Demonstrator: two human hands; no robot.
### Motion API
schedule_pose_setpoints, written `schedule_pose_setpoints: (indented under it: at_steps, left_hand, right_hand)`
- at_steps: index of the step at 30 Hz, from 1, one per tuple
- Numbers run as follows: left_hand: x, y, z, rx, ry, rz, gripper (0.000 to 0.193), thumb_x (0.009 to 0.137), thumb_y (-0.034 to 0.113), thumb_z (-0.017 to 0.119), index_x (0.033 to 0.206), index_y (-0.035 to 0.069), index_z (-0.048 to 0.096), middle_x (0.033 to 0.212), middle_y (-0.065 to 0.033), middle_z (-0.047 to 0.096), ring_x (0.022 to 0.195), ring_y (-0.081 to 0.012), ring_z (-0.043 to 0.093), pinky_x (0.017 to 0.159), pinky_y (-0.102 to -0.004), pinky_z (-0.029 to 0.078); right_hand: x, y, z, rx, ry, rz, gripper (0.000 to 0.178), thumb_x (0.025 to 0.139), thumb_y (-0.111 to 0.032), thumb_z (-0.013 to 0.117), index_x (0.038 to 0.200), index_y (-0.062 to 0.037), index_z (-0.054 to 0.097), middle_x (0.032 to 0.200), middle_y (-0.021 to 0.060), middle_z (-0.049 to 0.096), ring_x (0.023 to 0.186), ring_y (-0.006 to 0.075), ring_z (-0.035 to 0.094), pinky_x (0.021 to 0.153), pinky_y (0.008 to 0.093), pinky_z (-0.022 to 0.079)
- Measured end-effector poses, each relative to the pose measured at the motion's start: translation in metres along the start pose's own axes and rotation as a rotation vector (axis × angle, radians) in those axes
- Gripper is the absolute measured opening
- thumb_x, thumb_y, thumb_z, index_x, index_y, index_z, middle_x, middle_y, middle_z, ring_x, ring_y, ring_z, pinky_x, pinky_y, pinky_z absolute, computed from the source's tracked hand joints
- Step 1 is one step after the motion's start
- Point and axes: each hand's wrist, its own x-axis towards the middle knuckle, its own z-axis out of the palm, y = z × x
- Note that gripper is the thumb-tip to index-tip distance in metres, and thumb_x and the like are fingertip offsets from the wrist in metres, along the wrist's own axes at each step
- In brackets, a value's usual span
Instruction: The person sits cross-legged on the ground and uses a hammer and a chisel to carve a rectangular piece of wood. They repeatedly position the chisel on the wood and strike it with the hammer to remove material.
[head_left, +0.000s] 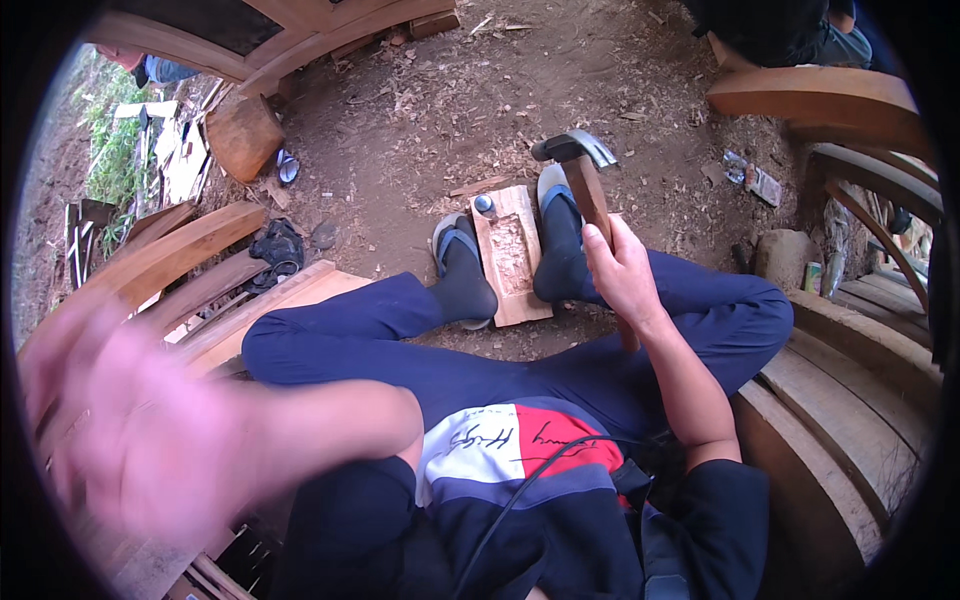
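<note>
right hand (625, 270): wrapped around claw hammer (588, 192), its head above the right foot | left hand (165, 430): blurred, fingers spread, raised at left | recessed wood block (513, 245): between socked feet (465, 275), long edges closely flanked, far end facing chip-strewn dirt floor (400, 160) | curved timbers (830, 95) line both sides

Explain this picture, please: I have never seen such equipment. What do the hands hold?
No machine here: these are a person's two bare hands. A wide fisheye camera worn on the head looks down, so straight edges bend. The right hand grips a claw hammer with brown wooden handle and grey metal head. The left hand is too blurred to tell whether it holds anything. On brown dirt ground, a pale rectangular wooden block with a rough hollow lies between the dark-socked feet; a small round bluish-grey object sits at its far end.
</note>
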Motion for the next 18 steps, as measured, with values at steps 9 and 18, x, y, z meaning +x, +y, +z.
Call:
schedule_pose_setpoints:
  at_steps: [9, 18]
  left_hand:
    - [-0.246, -0.157, -0.225, 0.789, -0.315, -1.104, 0.096, 0.073, 0.01, 0.078, 0.15, 0.008, 0.022, 0.142, -0.0231, 0.044, 0.132, -0.0298, 0.046, 0.103, -0.0392, 0.044]
    - [-0.253, -0.187, -0.241, 0.911, -0.376, -1.107, 0.014, 0.085, 0.009, 0.073, 0.098, 0.003, 0.071, 0.092, -0.0025, 0.07, 0.084, -0.0101, 0.064, 0.074, -0.0272, 0.051]
  right_hand:
    - [-0.011, -0.005, 0.012, -0.22, -0.166, -0.312, 0.024, 0.096, -0.022, 0.056, 0.107, -0.0015, 0.052, 0.079, 0.0242, 0.063, 0.08, 0.0447, 0.064, 0.066, 0.0488, 0.048]
    - [-0.03, -0.073, 0.028, -0.32, -0.238, -0.382, 0.024, 0.096, -0.019, 0.055, 0.112, -0.0012, 0.051, 0.081, 0.0238, 0.062, 0.077, 0.0444, 0.064, 0.064, 0.0497, 0.049]
